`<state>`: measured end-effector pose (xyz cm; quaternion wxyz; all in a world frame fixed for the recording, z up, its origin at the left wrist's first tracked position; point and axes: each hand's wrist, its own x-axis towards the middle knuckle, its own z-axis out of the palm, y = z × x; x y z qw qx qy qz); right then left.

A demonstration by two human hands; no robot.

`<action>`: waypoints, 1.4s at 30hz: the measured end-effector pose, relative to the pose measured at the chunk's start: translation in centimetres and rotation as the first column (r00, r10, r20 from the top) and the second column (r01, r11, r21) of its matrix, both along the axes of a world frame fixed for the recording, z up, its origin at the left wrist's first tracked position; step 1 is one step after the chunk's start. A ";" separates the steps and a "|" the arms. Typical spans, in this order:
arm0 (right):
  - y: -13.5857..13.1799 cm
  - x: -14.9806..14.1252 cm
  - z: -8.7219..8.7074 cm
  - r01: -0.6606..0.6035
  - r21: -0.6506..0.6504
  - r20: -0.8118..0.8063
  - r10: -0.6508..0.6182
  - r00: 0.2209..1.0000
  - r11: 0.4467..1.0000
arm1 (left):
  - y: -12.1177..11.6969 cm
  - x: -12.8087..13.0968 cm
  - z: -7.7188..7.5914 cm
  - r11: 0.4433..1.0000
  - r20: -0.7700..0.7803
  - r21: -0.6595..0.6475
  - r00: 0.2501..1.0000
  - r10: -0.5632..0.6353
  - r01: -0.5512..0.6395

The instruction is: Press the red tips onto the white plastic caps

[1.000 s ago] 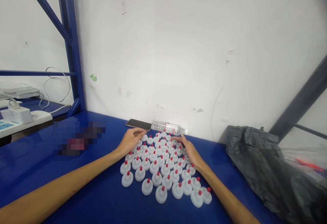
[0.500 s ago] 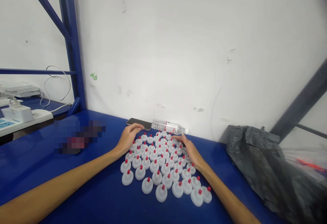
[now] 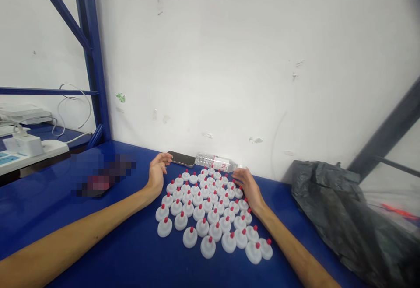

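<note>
Many white, round plastic caps with red tips (image 3: 198, 213) stand close together on the blue table (image 3: 138, 244). At the back left edge of the group is my left hand (image 3: 157, 174), its fingers apart and loosely bent, holding nothing. Its fingertips are beside a dark phone (image 3: 182, 159) lying against the wall. My right hand (image 3: 248, 186) rests along the back right edge of the caps, fingers stretched inward and holding nothing. Close by its fingertips is the neck of a clear water bottle (image 3: 216, 163) lying on its side.
A crumpled black plastic bag (image 3: 334, 205) lies at the right. On the left, a blurred-out dark and red item (image 3: 100, 183) sits on the table. A white power strip (image 3: 36, 153) with cables is at the far left, beside a blue metal post (image 3: 93, 56).
My left hand has moved left and back, away from the caps, and its fingers have spread. My right hand has shifted slightly to the right. The caps look nearly unmoved.
</note>
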<state>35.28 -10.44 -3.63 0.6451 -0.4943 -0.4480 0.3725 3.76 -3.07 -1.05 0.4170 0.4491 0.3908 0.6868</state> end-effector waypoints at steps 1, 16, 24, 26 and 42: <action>0.1 0.1 0.0 0.032 0.006 -0.043 -0.032 0.999 0.999 | 0.0 0.0 0.0 1.000 0.014 -0.003 1.000 -0.005 0.005; -0.3 0.7 0.8 0.325 0.030 -0.240 -0.309 0.920 0.945 | 1.8 -0.4 -1.5 0.994 0.057 -0.095 0.997 -0.052 0.057; -0.4 2.8 1.0 0.500 -0.022 -0.229 -0.491 0.840 0.866 | 1.3 -0.3 -1.3 0.978 0.030 -0.191 0.996 -0.080 0.084; -0.3 3.0 0.9 0.515 -0.032 -0.219 -0.509 0.833 0.857 | 1.1 -0.1 -1.3 0.973 0.011 -0.217 0.997 -0.082 0.082; -0.9 2.6 0.8 0.312 0.057 -0.158 -0.300 0.941 0.948 | 0.4 0.4 -0.3 0.918 -0.055 -0.388 0.992 -0.114 0.084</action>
